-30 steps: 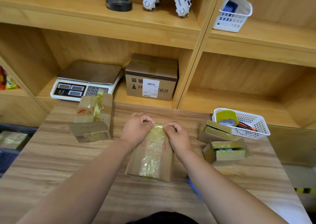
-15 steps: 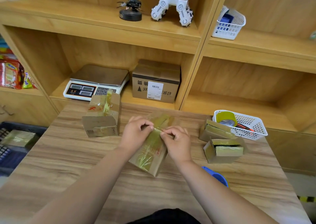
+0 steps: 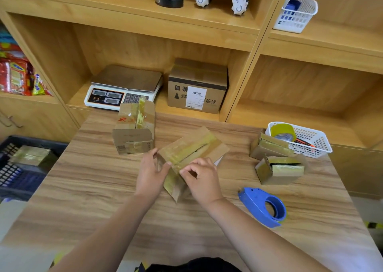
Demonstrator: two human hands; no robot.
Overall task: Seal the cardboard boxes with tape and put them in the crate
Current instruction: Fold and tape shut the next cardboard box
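Roughly midway, I judged: one sealed box (image 3: 31, 155) lay in the crate (image 3: 12, 145) at the left, and a second taped box (image 3: 134, 132) stood on the table (image 3: 93, 188) at its far side. At the middle, the tilted box (image 3: 192, 149) had tape along its seam. The left hand (image 3: 151, 174) gripped its left end, and the right hand (image 3: 202, 178) pinched its near edge. Two open boxes (image 3: 279, 170) waited on the right, beyond the tape dispenser (image 3: 262, 206).

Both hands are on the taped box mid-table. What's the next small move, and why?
Probably press the yellowish tape end flat against the near end of the brown cardboard box: the left hand grips its corner, the right hand pinches the tape there, and that end looks not yet smoothed down.
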